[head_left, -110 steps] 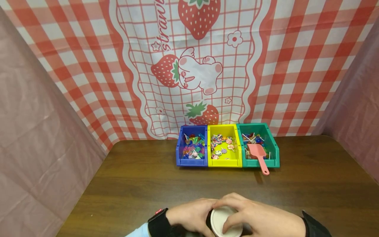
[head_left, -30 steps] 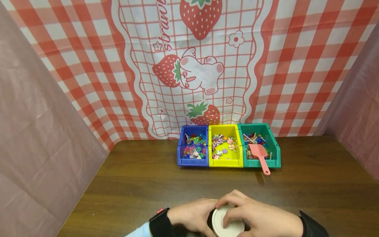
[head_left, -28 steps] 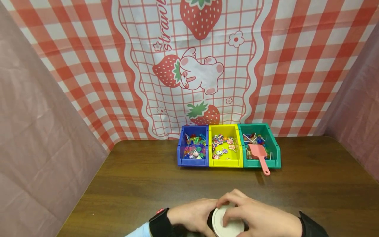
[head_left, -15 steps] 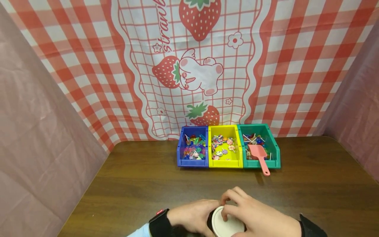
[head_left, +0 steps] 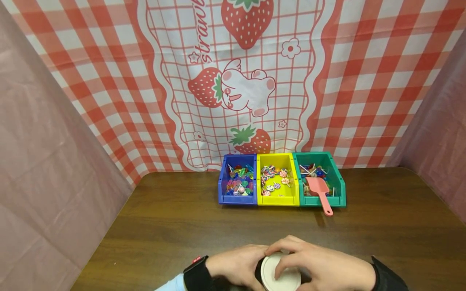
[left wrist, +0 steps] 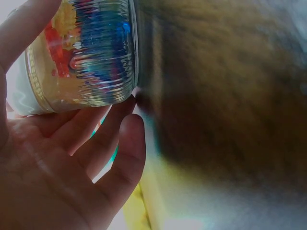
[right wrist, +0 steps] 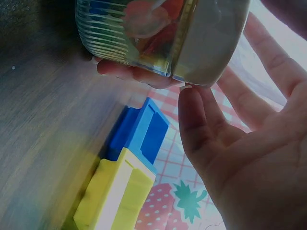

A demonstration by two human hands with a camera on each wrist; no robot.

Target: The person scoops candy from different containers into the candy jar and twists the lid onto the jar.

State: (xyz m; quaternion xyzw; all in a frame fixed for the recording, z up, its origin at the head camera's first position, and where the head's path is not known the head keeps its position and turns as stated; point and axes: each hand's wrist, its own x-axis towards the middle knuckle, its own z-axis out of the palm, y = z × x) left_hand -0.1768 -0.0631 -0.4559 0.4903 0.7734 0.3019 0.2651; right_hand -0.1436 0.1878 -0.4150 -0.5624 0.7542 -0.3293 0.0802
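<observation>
A clear ribbed jar (left wrist: 103, 52) with colourful candies inside stands upright at the near edge of the head view, topped by a cream lid (head_left: 271, 279). My left hand (head_left: 238, 264) is wrapped round the jar's side, and the thumb and fingers lie on opposite sides of it in the left wrist view. From the right, my right hand (head_left: 325, 264) holds the lid with bent fingers at its rim, one finger across its top. Close up in the right wrist view, the lid (right wrist: 213, 43) sits on the jar. The jar's lower part is hidden in the head view.
Blue (head_left: 238, 200), yellow (head_left: 278, 201) and green (head_left: 338, 194) bins stand joined at the back of the wooden table (head_left: 174, 218), with small candies and lollipops inside. A pink scoop (head_left: 320, 192) leans over the green bin's front. A checked strawberry cloth (head_left: 349, 101) hangs behind.
Half a second ago my right fingers were drawn back to the right on the lid; they now reach further left across it. My left hand keeps its grip on the jar. The bins are unmoved.
</observation>
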